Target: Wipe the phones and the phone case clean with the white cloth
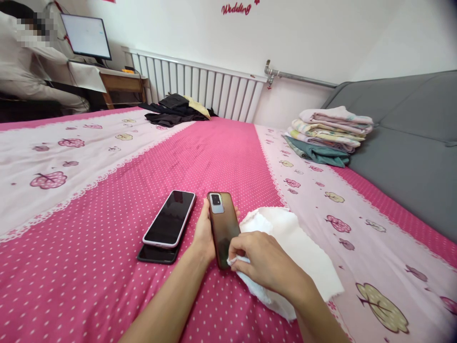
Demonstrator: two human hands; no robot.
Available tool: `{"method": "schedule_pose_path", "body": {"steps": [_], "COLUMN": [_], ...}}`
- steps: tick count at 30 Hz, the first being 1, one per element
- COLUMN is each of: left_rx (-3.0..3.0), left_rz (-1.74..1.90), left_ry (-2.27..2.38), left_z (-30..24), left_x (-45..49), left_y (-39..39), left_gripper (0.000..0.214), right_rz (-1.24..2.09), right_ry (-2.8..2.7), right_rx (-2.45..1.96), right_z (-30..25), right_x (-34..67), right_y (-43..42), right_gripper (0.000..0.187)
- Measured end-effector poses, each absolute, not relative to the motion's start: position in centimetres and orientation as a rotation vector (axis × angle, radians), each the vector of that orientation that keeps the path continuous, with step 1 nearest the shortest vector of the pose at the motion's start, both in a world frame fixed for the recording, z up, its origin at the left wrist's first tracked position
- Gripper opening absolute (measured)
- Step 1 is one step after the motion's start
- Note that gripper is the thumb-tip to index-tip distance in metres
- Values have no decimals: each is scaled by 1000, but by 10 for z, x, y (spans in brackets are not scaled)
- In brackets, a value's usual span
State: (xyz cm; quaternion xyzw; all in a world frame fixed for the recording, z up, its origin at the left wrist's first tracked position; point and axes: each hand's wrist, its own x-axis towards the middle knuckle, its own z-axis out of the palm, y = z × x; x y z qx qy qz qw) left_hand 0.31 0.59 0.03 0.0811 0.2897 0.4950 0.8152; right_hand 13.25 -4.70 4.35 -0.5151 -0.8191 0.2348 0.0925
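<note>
My left hand (204, 232) is wrapped round a smartphone (224, 224) in a brownish see-through case, its camera side facing up at me. My right hand (255, 255) pinches a corner of a white cloth (303, 252) against the lower right edge of that phone. The rest of the cloth spreads over the bed to the right, partly under my right forearm. Left of my hands lies a phone with a pale rim (170, 219), dark screen up. It rests on top of another dark phone (157, 255), which is mostly covered.
A pink patterned bedspread (228, 147) lies under everything. Dark folded clothes (174, 112) sit at the far edge by a white radiator (200, 81). Folded fabrics (328, 131) are stacked against the grey headboard (410, 143). A person (24, 62) sits at a desk with a monitor (86, 38).
</note>
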Motion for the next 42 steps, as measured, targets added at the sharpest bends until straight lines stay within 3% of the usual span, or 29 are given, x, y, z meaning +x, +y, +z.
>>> {"method": "schedule_pose_path", "body": {"steps": [42], "left_rx": [200], "left_rz": [1059], "left_ry": [646], "left_z": [-1], "left_x": [3], "left_y": [6], "left_gripper": [60], "right_rz": [715], "right_ry": [-2420], "right_rx": [-1527], "right_z": [41], "right_x": [134], "right_y": [-47], "right_gripper": [9]}}
